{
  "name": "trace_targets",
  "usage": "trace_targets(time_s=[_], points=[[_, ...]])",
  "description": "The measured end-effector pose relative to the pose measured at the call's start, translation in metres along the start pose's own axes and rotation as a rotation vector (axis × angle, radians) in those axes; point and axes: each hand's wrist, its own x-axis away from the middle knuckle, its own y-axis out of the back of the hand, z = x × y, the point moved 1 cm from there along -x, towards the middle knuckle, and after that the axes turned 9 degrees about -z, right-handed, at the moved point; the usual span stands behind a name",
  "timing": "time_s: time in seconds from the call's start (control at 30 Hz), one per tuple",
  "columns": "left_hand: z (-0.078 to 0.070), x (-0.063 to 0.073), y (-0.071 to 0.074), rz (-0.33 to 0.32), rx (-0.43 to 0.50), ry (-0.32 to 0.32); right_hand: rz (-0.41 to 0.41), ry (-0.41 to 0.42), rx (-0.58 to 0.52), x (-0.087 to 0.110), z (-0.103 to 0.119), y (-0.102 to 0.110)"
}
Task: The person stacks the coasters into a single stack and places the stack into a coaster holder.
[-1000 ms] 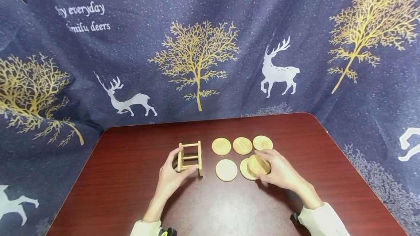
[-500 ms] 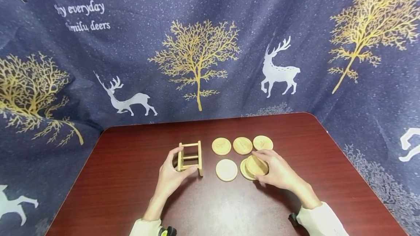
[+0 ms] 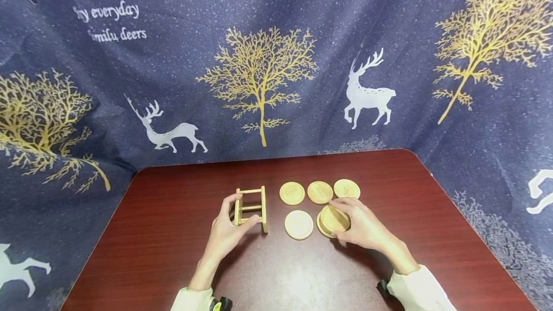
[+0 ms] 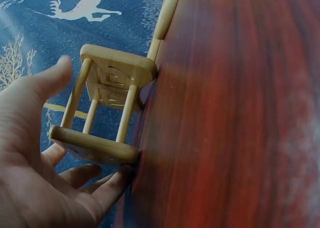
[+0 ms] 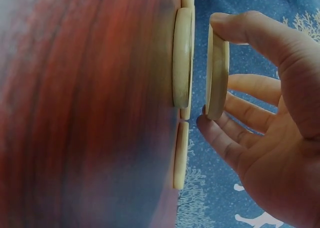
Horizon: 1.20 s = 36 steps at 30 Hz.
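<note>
- Over the right end of the near row, a pale wooden disc [image 3: 335, 218] is off the counter, roughly level; the right wrist view shows a narrow gap between it and the disc below.
- The right hand [image 3: 364, 228] pinches this disc by its rim, thumb at one edge and fingers at the opposite edge.
- Beneath it, the lower disc [image 3: 321, 231] lies flat, mostly covered in the head view.
- Just left of that, the near-left disc [image 3: 299, 225] lies flat, its upper face pale and plain-looking.
- Behind these, three more lie flat in a row: the back-left disc [image 3: 292, 193], the back-middle disc [image 3: 320, 192] and the back-right disc [image 3: 347, 189]. Marks show on their faces, too small to read.
- Left of the discs, a small wooden rack [image 3: 264, 208] stands on the counter, two side panels joined by rods; the left wrist view shows cut-out patterning in a panel.
- The left hand [image 3: 228, 233] is spread wide about the rack, fingers against its left panel; the thumb looks just clear of the wood in the left wrist view.
- Under everything is the reddish-brown counter [image 3: 142, 239].
- Beyond it hangs a blue cloth [image 3: 285, 4] with white deer and golden trees.
</note>
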Motion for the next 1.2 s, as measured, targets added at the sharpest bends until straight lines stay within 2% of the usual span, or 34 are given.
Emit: trace_targets(time_s=[0.4,0.8,1.2], points=[[-0.0043,0.0004,-0.0021,-0.022,0.004,0.039,0.011,-0.016,-0.004,0.0003,0.0012,0.0005],[-0.0060,0.0030,-0.0011,-0.022,0.021,0.029,0.008,-0.003,0.006,0.0001,0.0018,-0.0006],[-0.0027,0.0001,-0.0042,-0.024,0.025,0.033,0.028,-0.023,-0.004,0.0009,0.0022,-0.0008]])
